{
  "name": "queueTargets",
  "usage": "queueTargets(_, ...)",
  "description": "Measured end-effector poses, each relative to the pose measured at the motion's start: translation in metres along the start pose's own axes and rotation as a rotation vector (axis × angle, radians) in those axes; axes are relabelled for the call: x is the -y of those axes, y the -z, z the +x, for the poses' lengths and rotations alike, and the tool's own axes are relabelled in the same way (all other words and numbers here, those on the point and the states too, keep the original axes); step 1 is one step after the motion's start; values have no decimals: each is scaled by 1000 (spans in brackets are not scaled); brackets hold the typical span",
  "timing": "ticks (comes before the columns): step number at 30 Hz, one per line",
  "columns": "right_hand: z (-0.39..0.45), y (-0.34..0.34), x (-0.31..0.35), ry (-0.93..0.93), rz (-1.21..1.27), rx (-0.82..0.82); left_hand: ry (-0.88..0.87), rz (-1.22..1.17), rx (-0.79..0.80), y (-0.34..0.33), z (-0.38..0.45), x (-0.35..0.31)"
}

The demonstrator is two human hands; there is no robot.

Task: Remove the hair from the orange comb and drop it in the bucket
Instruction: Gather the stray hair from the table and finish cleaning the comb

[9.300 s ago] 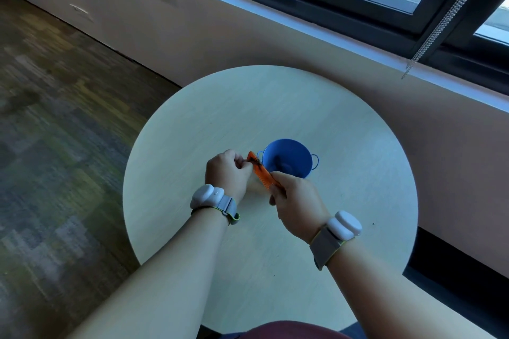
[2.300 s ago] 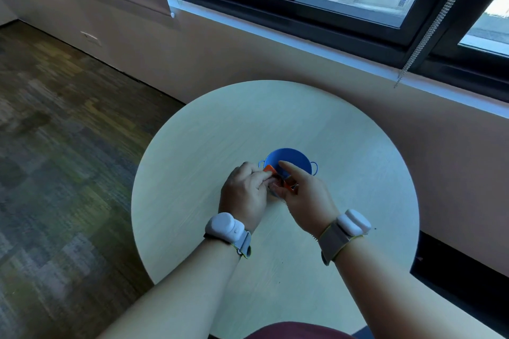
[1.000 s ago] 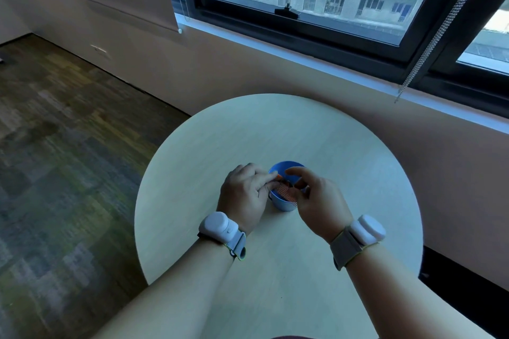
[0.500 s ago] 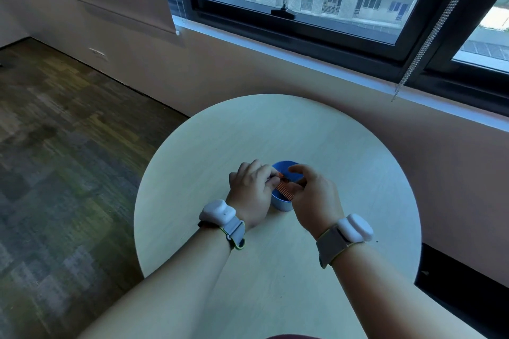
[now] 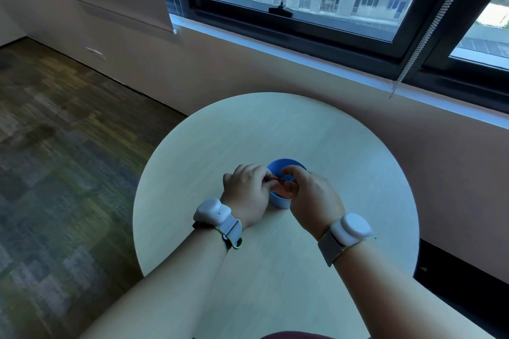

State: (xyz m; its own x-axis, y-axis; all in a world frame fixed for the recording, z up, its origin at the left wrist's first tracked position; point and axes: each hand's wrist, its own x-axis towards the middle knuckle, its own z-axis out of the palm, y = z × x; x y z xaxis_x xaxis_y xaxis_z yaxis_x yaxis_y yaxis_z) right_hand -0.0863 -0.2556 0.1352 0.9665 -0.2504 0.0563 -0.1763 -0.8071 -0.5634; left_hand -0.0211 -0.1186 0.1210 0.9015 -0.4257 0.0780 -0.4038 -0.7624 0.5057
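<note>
A person is sitting at a round pale table [image 5: 275,124] beneath a dark-framed window [image 5: 297,0], both hands meeting over a small blue bucket [image 5: 278,202] that is standing near the table's centre. The left hand [image 5: 245,192] is curling its fingers around one end of the orange comb [image 5: 283,192], the knuckles bunched and the thumb tucked in against the comb's spine. The comb is lying between the two hands, directly above the bucket's open mouth, its fine teeth pointing down toward six o'clock. Seen from the left hand, the comb is sitting at about three o'clock, touching the fingertips; from the right hand [image 5: 311,195] it is sitting at about nine o'clock. The right hand is arching over the bucket's rim, its forefinger and thumb drawn together at the comb's teeth; whether they are pinching hair cannot be told, since any strands are too fine to make out. The bucket is sitting just beyond both wrists, at twelve o'clock from the person. White wrist devices [image 5: 212,210] on bands are sitting on both forearms. A beaded blind cord [image 5: 429,27] is hanging at two o'clock, and dark patterned flooring [image 5: 63,173] is stretching away at nine o'clock.
</note>
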Motion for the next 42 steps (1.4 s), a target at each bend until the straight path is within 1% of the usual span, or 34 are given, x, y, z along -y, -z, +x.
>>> queueTargets(3,6,1,-3,42,28,30,-58,94,-99,1,-2,8)
queueTargets(5,5,-1,-5,50,19,91,-95,54,-124,6,-2,15)
queueTargets(7,3,-8,-7,67,-32,103,-102,22,-102,11,-3,15)
queueTargets(9,2,-12,-9,69,-77,94,-128,36,-37,12,-4,13)
queueTargets(11,2,-13,-9,51,-65,90,-137,-13,-2,13,-4,11)
queueTargets(13,2,-14,-9,52,-35,77,-127,-71,-12,12,-3,10)
queueTargets(19,6,-13,-7,32,43,58,-68,-190,-165,9,-3,16)
queueTargets(22,5,-15,-5,39,75,72,-88,-109,-214,4,-6,14)
queueTargets(24,7,-14,-2,46,52,84,-79,-80,-242,4,-6,12)
queueTargets(27,10,-8,-3,52,-25,97,-99,-95,-204,8,0,20)
queueTargets(29,8,-9,-6,31,-37,134,-104,-101,-169,9,3,29)
queueTargets(32,6,-16,-5,46,-73,141,-41,-40,-139,8,0,32)
queueTargets(35,3,-17,-10,26,-42,145,9,-171,-90,0,-2,36)
queueTargets(38,6,-17,-10,53,11,115,98,-355,-93,2,-3,32)
queueTargets(39,8,-16,-4,73,38,103,173,-480,-85,4,-2,27)
queueTargets(41,9,-15,11,113,126,79,340,-824,-55,6,-4,14)
queueTargets(42,7,-15,17,114,177,76,395,-979,-43,6,-5,9)
